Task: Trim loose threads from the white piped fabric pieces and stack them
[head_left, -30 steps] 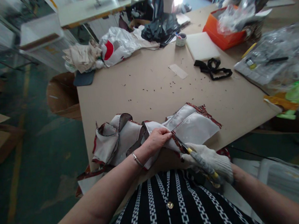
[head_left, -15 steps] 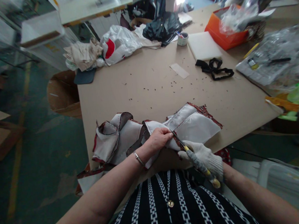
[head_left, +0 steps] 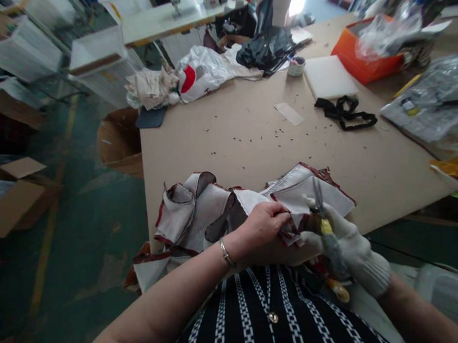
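A white fabric piece with dark red edging (head_left: 200, 209) lies bunched at the near edge of the brown table (head_left: 250, 134). My left hand (head_left: 265, 223), bare with a bracelet on the wrist, pinches the fabric's red-trimmed edge, fingers closed on it. My right hand (head_left: 345, 242) wears a white knit glove and grips a cutting tool with a yellow-tipped handle (head_left: 323, 222). Its metal blade points up over the flat part of the fabric, just right of my left fingers.
Small dark clippings dot the table middle. A black strap (head_left: 345, 113), a paper slip (head_left: 289, 114), a white board (head_left: 330, 77), a cup (head_left: 296, 66), an orange box (head_left: 361, 54) and plastic bags lie at the back and right. Cardboard boxes stand on the floor at left.
The camera shifted left. My right hand turned the tool so its blade points up instead of lying along the fabric edge. My left hand kept its pinch on the fabric.
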Demonstrator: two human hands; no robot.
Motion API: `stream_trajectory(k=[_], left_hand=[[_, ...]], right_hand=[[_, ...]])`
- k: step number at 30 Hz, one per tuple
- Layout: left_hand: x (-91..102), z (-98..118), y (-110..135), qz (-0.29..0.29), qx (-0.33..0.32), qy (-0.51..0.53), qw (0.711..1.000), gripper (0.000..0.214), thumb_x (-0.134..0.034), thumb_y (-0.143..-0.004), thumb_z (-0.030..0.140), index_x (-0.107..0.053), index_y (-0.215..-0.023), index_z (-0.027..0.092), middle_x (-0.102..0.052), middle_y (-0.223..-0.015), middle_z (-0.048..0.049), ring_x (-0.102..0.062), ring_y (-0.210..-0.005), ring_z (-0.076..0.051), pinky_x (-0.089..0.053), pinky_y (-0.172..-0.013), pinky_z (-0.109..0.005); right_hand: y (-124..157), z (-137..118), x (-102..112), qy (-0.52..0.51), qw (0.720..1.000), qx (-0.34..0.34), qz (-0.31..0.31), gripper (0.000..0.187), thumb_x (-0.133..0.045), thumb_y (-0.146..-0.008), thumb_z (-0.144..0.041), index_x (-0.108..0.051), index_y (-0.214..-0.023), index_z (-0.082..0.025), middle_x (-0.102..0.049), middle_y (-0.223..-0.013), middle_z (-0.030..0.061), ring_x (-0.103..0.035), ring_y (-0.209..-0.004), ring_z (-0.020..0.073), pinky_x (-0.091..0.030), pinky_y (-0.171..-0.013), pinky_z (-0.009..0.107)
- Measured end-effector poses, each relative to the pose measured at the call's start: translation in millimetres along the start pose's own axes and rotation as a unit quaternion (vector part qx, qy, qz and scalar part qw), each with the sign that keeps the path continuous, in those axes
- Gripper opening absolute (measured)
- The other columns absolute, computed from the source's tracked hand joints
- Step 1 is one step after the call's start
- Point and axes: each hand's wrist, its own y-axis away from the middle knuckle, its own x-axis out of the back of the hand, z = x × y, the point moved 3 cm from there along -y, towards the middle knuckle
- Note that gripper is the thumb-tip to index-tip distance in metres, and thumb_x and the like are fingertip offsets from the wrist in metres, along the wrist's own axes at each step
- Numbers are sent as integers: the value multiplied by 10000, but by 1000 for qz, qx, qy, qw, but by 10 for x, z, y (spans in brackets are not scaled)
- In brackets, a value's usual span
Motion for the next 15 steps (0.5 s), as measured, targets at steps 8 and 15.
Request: stream_trajectory(k=[8,15], left_hand=[[33,222,246,11,-131,-11,991,170,-606,-831,295,-665,-852,137,-659,-807,-39,-584,-764,-140,-451,-719,-240],[499,-414,146,51,-167,-110,979,234,-744,-718,275,-667,-903,155,-627,-1052,-98,-574,-1008,-208,-444,-928,-317]], right_hand=[[-43,-263,-272,-88,989,110,-46,493,-682,-776,-326,-540,-1242,-251,-635,-1223,60,-637,-1076,220,-536,-992,349],[206,-705,165,-8,994,92,51,513,-754,-666,-293,-596,-1154,-271,-698,-878,31,-697,-701,203,-632,-634,284]])
